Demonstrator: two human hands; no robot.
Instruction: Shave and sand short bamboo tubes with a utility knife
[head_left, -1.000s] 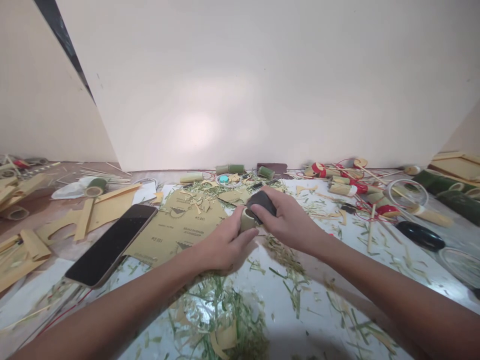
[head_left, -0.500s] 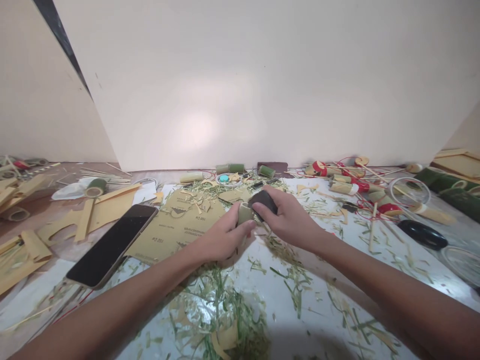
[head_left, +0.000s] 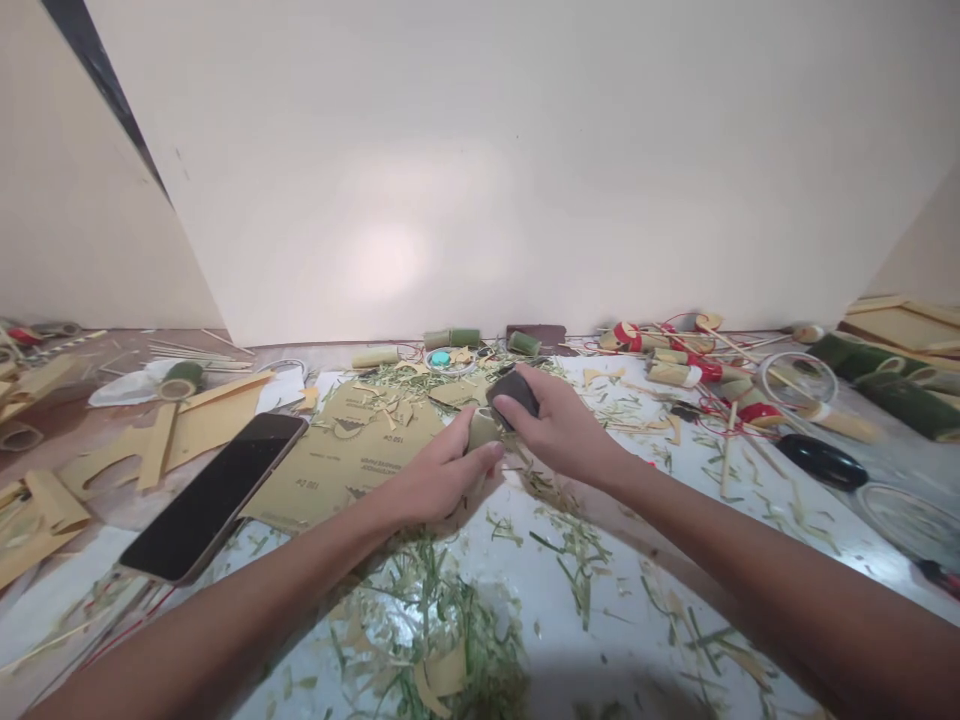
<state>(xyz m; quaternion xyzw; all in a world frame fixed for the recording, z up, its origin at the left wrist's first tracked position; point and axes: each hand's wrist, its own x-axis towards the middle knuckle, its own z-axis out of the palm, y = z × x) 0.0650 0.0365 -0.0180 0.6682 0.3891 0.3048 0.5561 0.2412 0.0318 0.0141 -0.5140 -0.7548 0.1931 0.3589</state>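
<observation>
My left hand (head_left: 442,470) is closed around a short pale-green bamboo tube (head_left: 483,428), its cut end tilted up. A folded piece of dark sandpaper (head_left: 513,397) is pinched in my right hand (head_left: 562,425), thumb on top, and it meets the tube's upper rim. Both hands are above a white work surface (head_left: 517,580) strewn with green bamboo shavings (head_left: 450,610). Left of my left hand lies a brown sheet of sandpaper (head_left: 330,465) with its printed backing up.
A phone (head_left: 214,500) lies at the left by cut card pieces (head_left: 157,445). Bamboo tubes (head_left: 464,338) stand along the white wall (head_left: 480,180). On the right are red-bound bamboo pieces (head_left: 705,370), a tape roll (head_left: 795,382) and a shiny black object (head_left: 822,461).
The dark sandpaper and my right hand have moved slightly left and up over the tube's rim. The whole view has shifted a little, with surrounding things appearing further left.
</observation>
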